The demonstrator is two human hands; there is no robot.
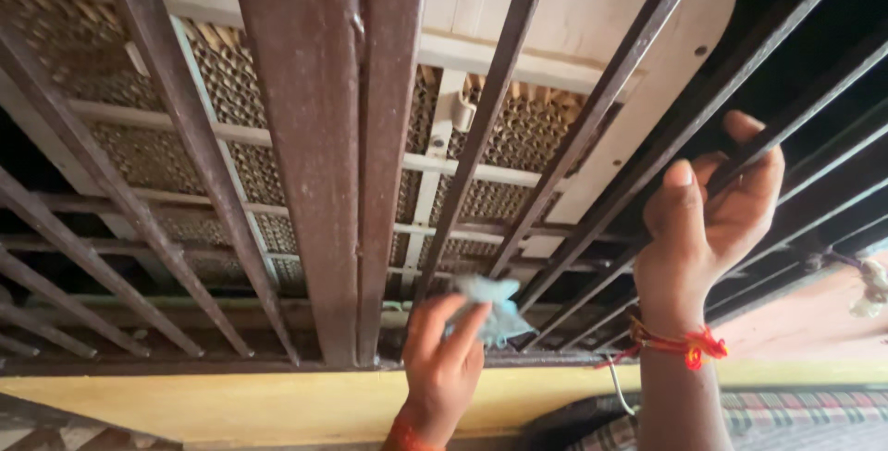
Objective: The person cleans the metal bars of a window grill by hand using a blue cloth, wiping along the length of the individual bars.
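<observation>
My left hand (442,363) holds a crumpled light blue cloth (495,308) and presses it against the lower end of a thin bar of a rusty brown window grille (305,136). My right hand (708,229), with a red thread (689,347) tied at the wrist, is closed around a dark grille bar (795,127) further right. The bars run upward and fan out across the view. A wide flat upright stands in the middle of the grille.
Behind the bars is a white-framed cooler panel with brown honeycomb padding (518,136). A yellow painted sill (231,405) runs below the grille. Checked fabric (795,414) lies at the bottom right, and a reddish wall (814,321) shows beyond the right bars.
</observation>
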